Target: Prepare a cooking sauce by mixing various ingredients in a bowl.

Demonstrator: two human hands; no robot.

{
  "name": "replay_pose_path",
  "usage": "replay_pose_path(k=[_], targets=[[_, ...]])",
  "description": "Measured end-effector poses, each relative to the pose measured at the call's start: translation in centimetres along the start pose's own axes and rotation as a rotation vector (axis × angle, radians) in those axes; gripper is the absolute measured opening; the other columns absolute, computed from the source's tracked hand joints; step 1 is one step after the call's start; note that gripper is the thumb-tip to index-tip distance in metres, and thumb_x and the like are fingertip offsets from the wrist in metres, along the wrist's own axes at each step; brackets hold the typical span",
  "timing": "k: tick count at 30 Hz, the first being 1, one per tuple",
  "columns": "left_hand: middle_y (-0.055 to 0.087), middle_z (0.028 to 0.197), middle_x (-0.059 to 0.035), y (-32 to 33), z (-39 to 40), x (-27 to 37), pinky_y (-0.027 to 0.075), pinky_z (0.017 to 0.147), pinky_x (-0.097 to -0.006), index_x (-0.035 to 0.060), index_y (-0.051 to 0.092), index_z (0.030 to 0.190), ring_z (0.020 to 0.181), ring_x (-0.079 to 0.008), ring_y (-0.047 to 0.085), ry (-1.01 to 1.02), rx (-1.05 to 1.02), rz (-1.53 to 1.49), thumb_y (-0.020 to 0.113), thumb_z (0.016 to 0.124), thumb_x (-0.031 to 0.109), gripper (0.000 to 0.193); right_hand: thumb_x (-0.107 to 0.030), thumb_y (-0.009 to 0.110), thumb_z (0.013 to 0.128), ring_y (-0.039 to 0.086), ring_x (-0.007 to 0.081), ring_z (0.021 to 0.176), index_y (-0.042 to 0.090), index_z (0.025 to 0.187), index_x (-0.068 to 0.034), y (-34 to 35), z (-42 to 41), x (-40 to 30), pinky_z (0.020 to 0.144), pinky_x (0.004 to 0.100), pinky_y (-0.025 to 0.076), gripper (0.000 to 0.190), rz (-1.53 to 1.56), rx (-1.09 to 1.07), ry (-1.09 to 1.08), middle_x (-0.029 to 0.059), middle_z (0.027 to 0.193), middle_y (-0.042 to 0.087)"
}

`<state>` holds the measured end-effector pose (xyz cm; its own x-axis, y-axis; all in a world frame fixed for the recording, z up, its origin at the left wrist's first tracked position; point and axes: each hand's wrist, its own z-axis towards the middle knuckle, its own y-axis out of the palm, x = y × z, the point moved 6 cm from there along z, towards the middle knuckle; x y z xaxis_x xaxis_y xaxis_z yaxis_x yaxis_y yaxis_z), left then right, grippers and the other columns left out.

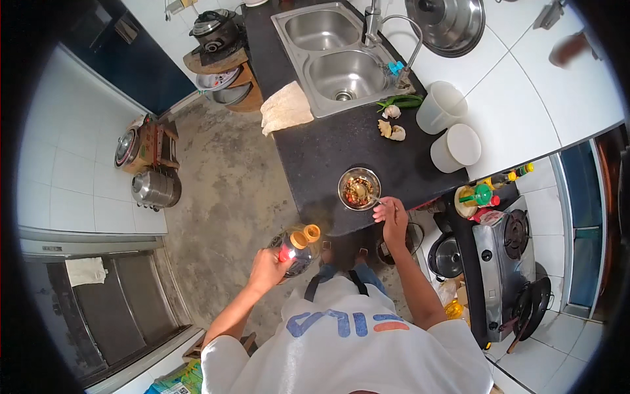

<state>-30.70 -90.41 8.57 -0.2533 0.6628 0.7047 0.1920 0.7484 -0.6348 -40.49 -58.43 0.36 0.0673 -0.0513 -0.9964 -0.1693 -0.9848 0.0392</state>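
Note:
My left hand (266,271) grips a clear container (307,253) with an orange top and a red label. It is tilted and held off the counter, left of its near corner; its contents are hard to make out. My right hand (393,224) has the thin handle of a metal spoon (375,198) between its fingers. The spoon's bowl end rests in a small stainless steel bowl (340,189) on the dark counter (315,167). Chopped red and pale pieces in brown liquid (357,192) lie in that bowl.
Garlic (392,112), ginger (384,129) and green peppers (407,101) lie beside the double sink (315,106). Two white plastic containers (455,147) stand by the wall. A cloth (286,108) hangs over the counter's left edge. At right are sauce bottles (497,181) and a gas stove (499,276).

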Motion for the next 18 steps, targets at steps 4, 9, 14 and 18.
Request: replay_pose_path(k=[4, 9, 14, 18], targets=[[0.062, 0.074, -0.0234, 1.8, -0.5, -0.8, 0.050, 0.061, -0.0431, 0.0003, 0.068, 0.079, 0.072, -0.0429, 0.060, -0.038, -0.031, -0.016, 0.074, 0.076, 0.019, 0.020, -0.019, 0.045, 0.102, 0.061, 0.0113, 0.068, 0.058, 0.110, 0.001, -1.6, 0.3, 1.1, 0.059, 0.0236, 0.050, 0.025, 0.094, 0.024, 0.039, 0.0075, 0.084, 0.066], [0.061, 0.056, -0.0149, 4.4, -1.5, 1.6, 0.049, 0.045, -0.0314, -0.0063, 0.063, 0.073, 0.047, -0.0184, 0.064, 0.135, -0.004, 0.003, 0.071, 0.081, 0.010, 0.019, -0.017, 0.055, 0.097, 0.066, 0.0167, 0.075, 0.043, 0.132, 0.003, -1.7, -0.9, 1.0, 0.063, 0.0282, 0.057, 0.042, 0.173, -0.084, 0.269, 0.0149, 0.096, 0.067], [0.061, 0.072, -0.0222, 9.1, -2.8, 4.3, 0.049, 0.060, -0.0430, 0.0017, 0.068, 0.079, 0.070, -0.0414, 0.059, 0.029, -0.066, -0.035, 0.074, 0.076, 0.019, 0.018, -0.009, 0.056, 0.094, 0.066, 0.0165, 0.075, 0.045, 0.132, 0.001, -8.8, -5.2, 4.5, 0.062, 0.0282, 0.056, 0.041, 0.095, -0.114, 0.278, 0.0128, 0.095, 0.067], [0.060, 0.070, -0.0224, 13.3, -4.1, 10.3, 0.048, 0.058, -0.0427, 0.0011, 0.067, 0.077, 0.067, -0.0417, 0.058, 0.100, -0.037, 0.038, 0.075, 0.076, 0.019, 0.019, -0.011, 0.074, 0.078, 0.058, 0.0218, 0.104, 0.043, 0.133, -0.001, -10.1, -9.8, -7.6, 0.086, 0.0346, 0.049, 0.064, -0.149, -0.223, -0.211, 0.0138, 0.117, 0.058]])
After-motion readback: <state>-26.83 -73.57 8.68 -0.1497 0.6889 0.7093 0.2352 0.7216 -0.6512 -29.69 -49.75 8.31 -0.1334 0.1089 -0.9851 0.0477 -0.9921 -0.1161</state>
